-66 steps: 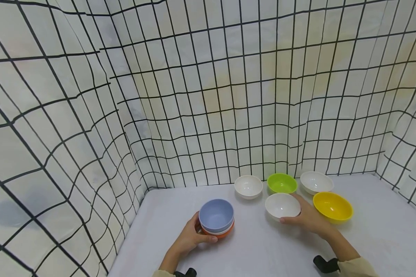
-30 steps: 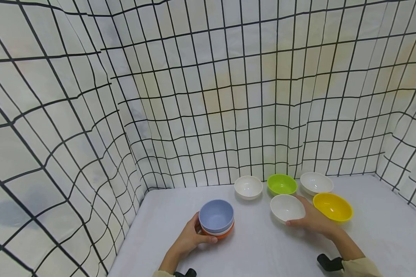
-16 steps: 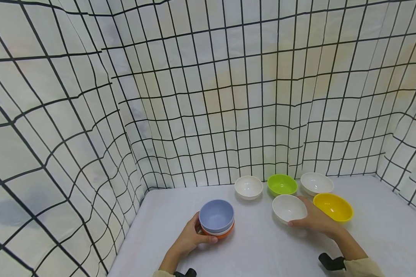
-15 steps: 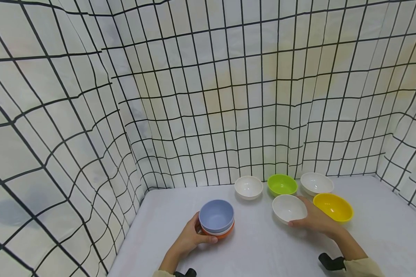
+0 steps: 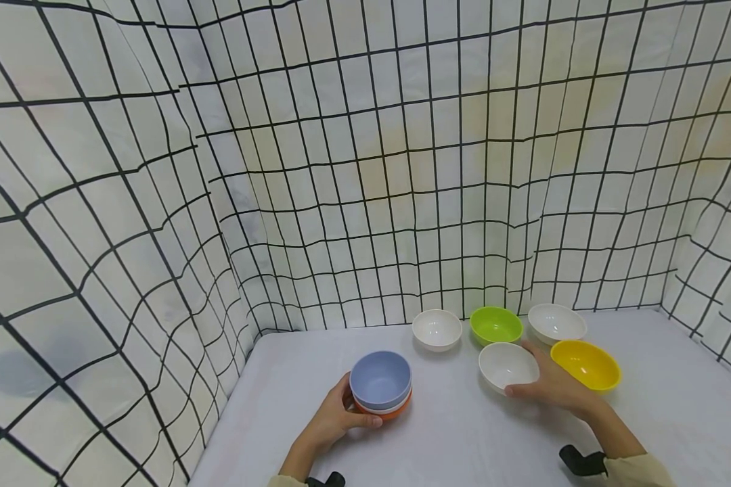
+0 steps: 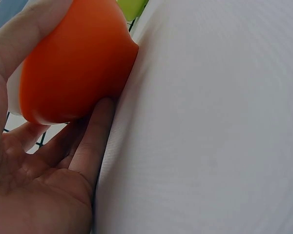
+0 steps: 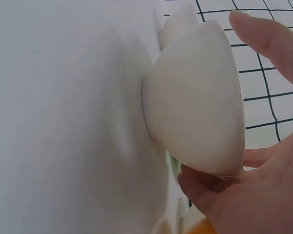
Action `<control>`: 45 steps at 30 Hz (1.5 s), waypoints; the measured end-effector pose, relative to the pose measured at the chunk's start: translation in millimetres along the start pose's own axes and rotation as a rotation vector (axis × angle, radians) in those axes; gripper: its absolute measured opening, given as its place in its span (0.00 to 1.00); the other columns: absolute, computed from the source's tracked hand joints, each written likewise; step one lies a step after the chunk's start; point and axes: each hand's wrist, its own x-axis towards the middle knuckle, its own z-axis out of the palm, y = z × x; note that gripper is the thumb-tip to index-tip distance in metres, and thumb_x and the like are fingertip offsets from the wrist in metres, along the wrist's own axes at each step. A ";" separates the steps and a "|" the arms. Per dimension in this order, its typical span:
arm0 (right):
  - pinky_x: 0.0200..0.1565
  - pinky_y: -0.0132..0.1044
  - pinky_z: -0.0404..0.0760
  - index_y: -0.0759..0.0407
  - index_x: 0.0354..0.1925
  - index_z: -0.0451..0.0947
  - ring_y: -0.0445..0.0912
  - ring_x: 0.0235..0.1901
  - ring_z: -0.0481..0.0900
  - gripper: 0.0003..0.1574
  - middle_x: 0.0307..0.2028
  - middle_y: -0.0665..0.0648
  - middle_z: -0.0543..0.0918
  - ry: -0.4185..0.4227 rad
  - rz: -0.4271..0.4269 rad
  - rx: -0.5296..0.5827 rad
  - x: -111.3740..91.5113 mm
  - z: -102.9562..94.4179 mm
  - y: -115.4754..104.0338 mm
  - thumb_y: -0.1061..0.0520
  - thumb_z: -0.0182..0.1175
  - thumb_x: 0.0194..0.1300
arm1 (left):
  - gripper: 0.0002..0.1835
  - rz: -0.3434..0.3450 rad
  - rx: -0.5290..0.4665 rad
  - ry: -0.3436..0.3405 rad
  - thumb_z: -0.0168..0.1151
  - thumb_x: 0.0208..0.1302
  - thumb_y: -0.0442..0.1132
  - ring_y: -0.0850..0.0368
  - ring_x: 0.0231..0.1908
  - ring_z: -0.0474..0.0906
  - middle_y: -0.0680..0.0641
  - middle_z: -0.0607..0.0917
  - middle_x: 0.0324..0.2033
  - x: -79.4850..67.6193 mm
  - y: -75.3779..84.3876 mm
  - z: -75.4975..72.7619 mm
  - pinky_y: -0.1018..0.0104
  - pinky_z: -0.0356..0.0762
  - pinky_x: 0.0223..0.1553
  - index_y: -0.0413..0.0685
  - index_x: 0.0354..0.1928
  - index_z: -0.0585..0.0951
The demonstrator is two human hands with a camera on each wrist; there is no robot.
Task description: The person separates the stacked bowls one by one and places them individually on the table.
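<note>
My left hand (image 5: 335, 414) grips a stack of bowls from its left side, thumb at the near side. A light blue bowl (image 5: 380, 379) tops the stack, above a white bowl showing only as a thin band, with an orange bowl (image 6: 83, 63) lowest. Fingers curl beneath the orange bowl's side in the left wrist view. My right hand (image 5: 548, 382) curls round the right side of a white bowl (image 5: 508, 365), thumb by the near rim. This bowl (image 7: 200, 102) is upright, foot at the white cloth; the right wrist view shows a gap beside the thumb tip.
Behind stand a small white bowl (image 5: 436, 329), a lime green bowl (image 5: 495, 325) and another white bowl (image 5: 556, 322). A yellow bowl (image 5: 585, 364) sits just right of my right hand. Black-gridded white cloth walls (image 5: 365, 169) enclose the white-covered table (image 5: 451, 439).
My right hand and its white bowl have shifted right since the earliest frame, then stayed almost still over the last half second. The left hand and stack have not moved.
</note>
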 end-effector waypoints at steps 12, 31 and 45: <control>0.67 0.78 0.64 0.62 0.80 0.40 0.71 0.72 0.57 0.76 0.78 0.73 0.49 0.058 -0.069 -0.035 -4.1 1.5 -11.6 0.36 0.76 0.54 | 0.57 -0.011 0.010 0.008 0.84 0.47 0.37 0.40 0.74 0.65 0.43 0.73 0.72 -0.4 0.2 0.7 0.38 0.59 0.77 0.50 0.78 0.60; 0.67 0.73 0.69 0.48 0.78 0.53 0.66 0.74 0.61 0.63 0.77 0.62 0.63 0.090 -0.242 -0.005 -14.9 37.0 -54.6 0.36 0.75 0.55 | 0.57 -0.016 0.002 0.009 0.84 0.48 0.38 0.39 0.75 0.64 0.42 0.71 0.72 0.0 2.2 1.2 0.38 0.58 0.78 0.49 0.78 0.60; 0.72 0.64 0.68 0.56 0.75 0.59 0.64 0.71 0.68 0.56 0.70 0.61 0.72 -0.063 -0.319 0.126 -1.3 80.6 -81.4 0.45 0.76 0.57 | 0.58 -0.025 0.024 0.012 0.84 0.47 0.39 0.39 0.75 0.63 0.43 0.71 0.73 -1.0 2.1 0.6 0.37 0.58 0.78 0.50 0.78 0.60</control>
